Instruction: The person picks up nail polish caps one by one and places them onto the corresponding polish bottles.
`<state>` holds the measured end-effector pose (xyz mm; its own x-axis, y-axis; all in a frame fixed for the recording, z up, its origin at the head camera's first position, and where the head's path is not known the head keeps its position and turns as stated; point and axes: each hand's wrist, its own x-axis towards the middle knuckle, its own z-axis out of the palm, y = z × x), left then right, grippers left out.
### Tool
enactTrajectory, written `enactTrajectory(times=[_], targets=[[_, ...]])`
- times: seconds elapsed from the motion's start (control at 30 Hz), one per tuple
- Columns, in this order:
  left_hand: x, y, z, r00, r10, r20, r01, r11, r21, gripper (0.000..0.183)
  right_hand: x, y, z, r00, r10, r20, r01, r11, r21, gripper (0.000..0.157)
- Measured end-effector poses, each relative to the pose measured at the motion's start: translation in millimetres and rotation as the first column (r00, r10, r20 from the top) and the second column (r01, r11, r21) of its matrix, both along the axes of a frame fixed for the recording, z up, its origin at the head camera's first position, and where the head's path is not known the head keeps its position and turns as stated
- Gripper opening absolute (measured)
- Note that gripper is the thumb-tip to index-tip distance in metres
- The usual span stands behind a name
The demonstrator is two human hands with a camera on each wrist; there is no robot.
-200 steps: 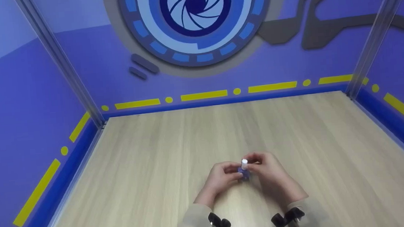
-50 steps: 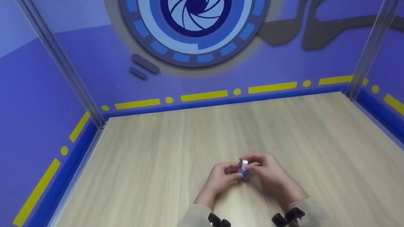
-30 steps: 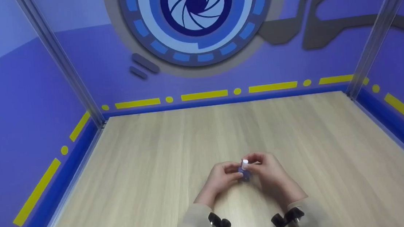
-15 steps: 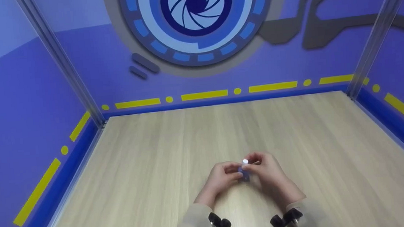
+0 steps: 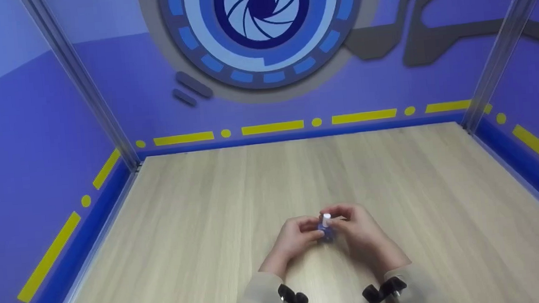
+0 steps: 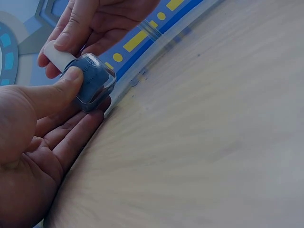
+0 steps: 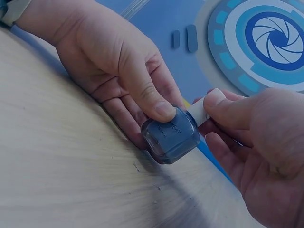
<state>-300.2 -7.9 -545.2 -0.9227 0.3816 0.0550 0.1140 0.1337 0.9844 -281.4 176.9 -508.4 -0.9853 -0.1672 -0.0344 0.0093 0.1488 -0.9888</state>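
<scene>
A small square glass bottle of blue-grey nail polish (image 7: pixel 172 138) with a white cap (image 7: pixel 197 114) is held between both hands. My left hand (image 5: pixel 293 239) grips the glass body, thumb pressing its front face and fingers behind it. The thumb and fingers of my right hand (image 5: pixel 363 227) pinch the cap. In the left wrist view the nail polish (image 6: pixel 96 78) lies tilted, its cap (image 6: pixel 59 56) pointing to the upper left and sitting on the bottle's neck. Dark lettering shows on the front of the glass. The left fingers' backs come close to the tabletop.
Both hands work over the near middle of a light wooden table (image 5: pixel 215 200). Blue-purple panels with yellow dashes (image 5: pixel 272 127) stand behind it and along both sides. Each sleeved wrist carries a black camera mount (image 5: pixel 293 298). A few small dark marks dot the table.
My right fingers have shifted around the white cap, the index finger reaching farther across it than half a second ago. The cap leans a little differently; my left hand stays in place.
</scene>
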Motion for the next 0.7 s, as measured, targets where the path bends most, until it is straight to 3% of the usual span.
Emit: enactTrajectory(times=[0.7], targets=[[-0.3,-0.2,-0.5,0.999,-0.010,-0.032,0.010,1.000,-0.001,0.026,-7.2,-4.4,-7.2,0.989,-0.114,-0.089,0.123,0.988,0.098,0.016]])
